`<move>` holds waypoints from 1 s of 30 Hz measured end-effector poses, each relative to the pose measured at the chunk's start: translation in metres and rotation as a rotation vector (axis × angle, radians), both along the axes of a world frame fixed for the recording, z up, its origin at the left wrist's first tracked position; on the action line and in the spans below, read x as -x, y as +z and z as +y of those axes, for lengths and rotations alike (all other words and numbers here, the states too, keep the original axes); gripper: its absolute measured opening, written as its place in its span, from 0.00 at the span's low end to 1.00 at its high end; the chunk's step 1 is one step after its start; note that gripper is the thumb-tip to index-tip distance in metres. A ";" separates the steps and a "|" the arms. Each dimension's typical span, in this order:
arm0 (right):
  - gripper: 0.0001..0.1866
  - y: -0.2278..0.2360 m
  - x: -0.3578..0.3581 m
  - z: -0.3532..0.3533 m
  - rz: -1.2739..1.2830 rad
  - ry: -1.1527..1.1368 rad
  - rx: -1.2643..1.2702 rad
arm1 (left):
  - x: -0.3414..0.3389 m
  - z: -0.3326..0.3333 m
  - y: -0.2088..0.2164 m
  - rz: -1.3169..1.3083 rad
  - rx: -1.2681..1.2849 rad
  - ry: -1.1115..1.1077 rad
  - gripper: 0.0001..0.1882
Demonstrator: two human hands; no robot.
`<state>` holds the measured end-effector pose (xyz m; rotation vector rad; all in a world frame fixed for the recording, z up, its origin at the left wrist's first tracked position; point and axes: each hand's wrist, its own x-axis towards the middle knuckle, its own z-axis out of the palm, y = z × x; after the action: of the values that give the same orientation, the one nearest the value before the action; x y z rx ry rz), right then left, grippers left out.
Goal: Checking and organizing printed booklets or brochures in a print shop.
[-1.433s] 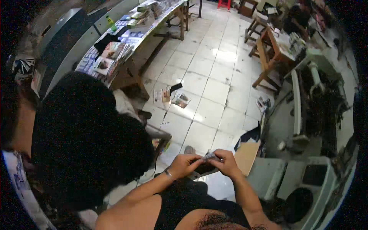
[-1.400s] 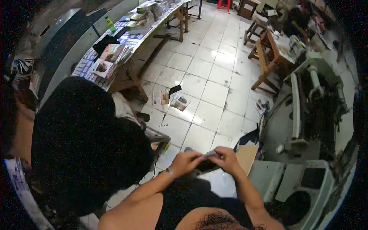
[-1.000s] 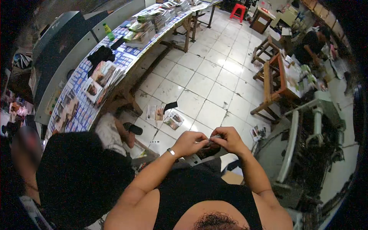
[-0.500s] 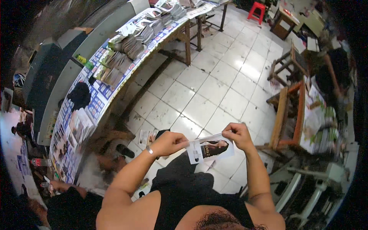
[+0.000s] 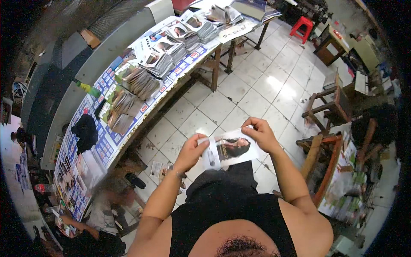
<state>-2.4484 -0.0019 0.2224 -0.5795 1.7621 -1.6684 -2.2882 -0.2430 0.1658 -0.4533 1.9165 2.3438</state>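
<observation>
In the head view, the left hand (image 5: 188, 153) pinches the left edge of a printed paper (image 5: 235, 150), and the right hand (image 5: 263, 136) grips its upper right corner. The paper spans between them, above the tiled floor (image 5: 222, 97).

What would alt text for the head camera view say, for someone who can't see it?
A person holds a white printed leaflet, left hand on its left side, right hand near its upper right corner, above a tiled floor. A long table with stacks of printed matter stands to the left, a red stool at upper right.
</observation>
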 end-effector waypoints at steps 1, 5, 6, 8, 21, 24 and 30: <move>0.07 -0.014 0.017 0.002 -0.045 0.000 -0.006 | 0.024 -0.001 0.013 0.009 -0.034 -0.014 0.11; 0.13 -0.063 0.087 0.008 -0.222 -0.010 0.000 | 0.138 -0.018 -0.003 -0.004 0.192 -0.164 0.11; 0.12 -0.073 0.108 0.009 -0.153 0.007 -0.014 | 0.170 -0.021 -0.011 -0.004 0.196 -0.162 0.11; 0.15 -0.086 0.143 0.001 -0.115 -0.076 0.041 | 0.233 -0.025 -0.008 -0.115 0.250 -0.293 0.10; 0.19 0.017 0.390 -0.119 -0.027 0.327 -0.249 | 0.430 -0.124 0.051 0.128 0.507 -0.098 0.20; 0.14 0.050 0.409 -0.161 0.396 0.372 -0.220 | 0.452 -0.138 0.077 0.211 0.534 -0.075 0.21; 0.18 0.048 0.459 -0.182 -0.076 0.284 -0.239 | 0.513 -0.231 0.050 0.254 0.789 0.260 0.15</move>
<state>-2.9077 -0.1841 0.2701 -0.6153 1.7041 -1.2510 -2.8013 -0.4735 0.2163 -0.4829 3.0457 1.7206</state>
